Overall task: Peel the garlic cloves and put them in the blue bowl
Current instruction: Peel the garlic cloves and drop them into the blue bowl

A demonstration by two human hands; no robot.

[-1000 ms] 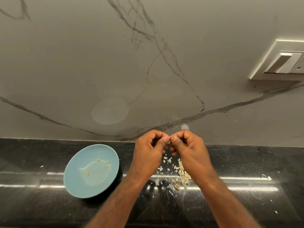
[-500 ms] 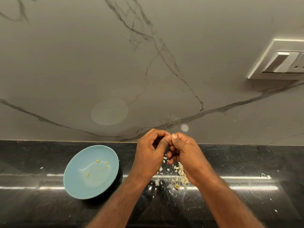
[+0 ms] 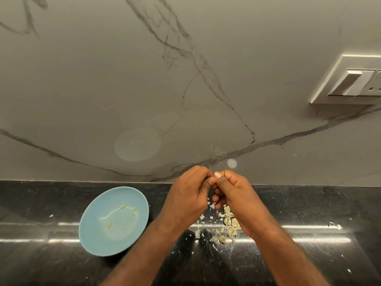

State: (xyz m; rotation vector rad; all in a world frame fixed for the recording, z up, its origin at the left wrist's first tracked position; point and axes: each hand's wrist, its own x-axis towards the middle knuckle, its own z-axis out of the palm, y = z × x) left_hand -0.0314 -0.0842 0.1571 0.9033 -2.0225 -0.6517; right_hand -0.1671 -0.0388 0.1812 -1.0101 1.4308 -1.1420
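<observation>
My left hand [image 3: 188, 196] and my right hand [image 3: 233, 194] meet fingertip to fingertip above the black counter, fingers and thumbs curled round something small between them. That thing is hidden by the fingers; by the setting it is a garlic clove. Under the hands lies a heap of garlic cloves and skins [image 3: 227, 226]. The blue bowl [image 3: 99, 240] stands on the counter to the left of my left forearm, with a few small pale garlic pieces [image 3: 122, 206] inside.
The black polished counter [image 3: 309, 213] runs the width of the view, with white skin flakes [image 3: 334, 225] scattered to the right. A grey veined marble wall [image 3: 185, 89] rises behind it, carrying a switch and socket plate [image 3: 350, 79] at the upper right.
Both hands have stayed joined above the heap while the thumbs and fingertips worked against each other. The right hand's fingers have curled lower. The bowl has not moved.
</observation>
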